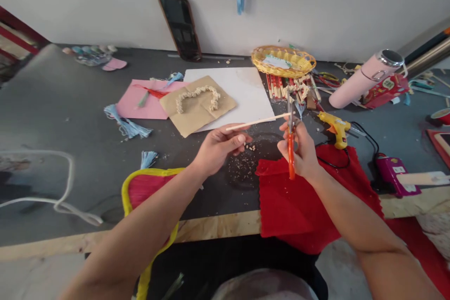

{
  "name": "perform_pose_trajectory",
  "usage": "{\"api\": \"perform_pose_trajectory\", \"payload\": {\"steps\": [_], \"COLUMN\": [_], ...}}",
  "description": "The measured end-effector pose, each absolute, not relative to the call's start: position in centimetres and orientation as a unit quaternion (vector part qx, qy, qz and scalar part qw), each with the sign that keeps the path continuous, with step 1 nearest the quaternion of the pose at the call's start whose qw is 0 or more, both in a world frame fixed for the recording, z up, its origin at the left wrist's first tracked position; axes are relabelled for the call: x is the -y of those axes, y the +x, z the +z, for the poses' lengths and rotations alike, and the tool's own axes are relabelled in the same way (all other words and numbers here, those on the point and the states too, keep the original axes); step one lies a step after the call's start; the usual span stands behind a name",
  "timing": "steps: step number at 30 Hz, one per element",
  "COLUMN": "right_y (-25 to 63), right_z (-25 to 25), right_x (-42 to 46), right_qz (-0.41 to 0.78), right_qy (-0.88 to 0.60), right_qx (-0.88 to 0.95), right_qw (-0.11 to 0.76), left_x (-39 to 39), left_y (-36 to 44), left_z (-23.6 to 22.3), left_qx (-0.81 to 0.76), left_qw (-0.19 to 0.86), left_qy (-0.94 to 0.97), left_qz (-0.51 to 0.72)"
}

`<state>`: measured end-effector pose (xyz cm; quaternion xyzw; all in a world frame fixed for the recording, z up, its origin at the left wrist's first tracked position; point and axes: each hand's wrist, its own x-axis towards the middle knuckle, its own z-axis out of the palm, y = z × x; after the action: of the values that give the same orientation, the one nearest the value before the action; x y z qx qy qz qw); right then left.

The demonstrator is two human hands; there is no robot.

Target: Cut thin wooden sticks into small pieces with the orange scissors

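My left hand (220,146) pinches one end of a thin pale wooden stick (258,122) and holds it level above the dark table. My right hand (298,150) grips orange-handled scissors (290,143) upright, and their blades meet the far end of the stick. Small cut wooden bits (246,161) lie scattered on the table under my hands. A red cloth (298,192) lies below my right hand. Further back, a curved row of wooden bits (197,96) sits on brown paper (202,112).
A yellow glue gun (335,126) lies right of the scissors. A yellow woven basket (283,61) and bundled sticks (277,86) stand behind. A pink bottle (365,79), pink paper (140,103), white sheet (239,89), blue tassels (126,124), a phone (180,26) against the wall.
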<state>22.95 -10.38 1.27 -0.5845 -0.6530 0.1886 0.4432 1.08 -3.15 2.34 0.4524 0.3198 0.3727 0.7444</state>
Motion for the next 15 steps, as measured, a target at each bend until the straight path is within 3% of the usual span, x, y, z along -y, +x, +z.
{"api": "perform_pose_trajectory", "payload": {"steps": [4, 10, 13, 15], "right_y": [22.1, 21.9, 22.0, 22.0], "right_z": [1.6, 2.2, 2.1, 1.8], "right_x": [10.7, 10.8, 10.5, 10.3], "right_qz": [0.194, 0.175, 0.150, 0.130], "right_qy": [-0.562, -0.540, -0.544, -0.552], "right_qx": [0.693, 0.732, 0.751, 0.759], "right_qw": [0.407, 0.375, 0.343, 0.320], "left_x": [4.2, 4.6, 3.5, 2.0], "left_y": [1.2, 1.5, 1.0, 0.1], "left_z": [2.0, 2.2, 3.1, 3.7], "left_qx": [-0.258, -0.251, -0.287, -0.328], "left_qw": [0.773, 0.781, 0.742, 0.664], "left_qy": [0.471, 0.427, 0.416, 0.432], "left_qz": [0.339, 0.382, 0.440, 0.514]}}
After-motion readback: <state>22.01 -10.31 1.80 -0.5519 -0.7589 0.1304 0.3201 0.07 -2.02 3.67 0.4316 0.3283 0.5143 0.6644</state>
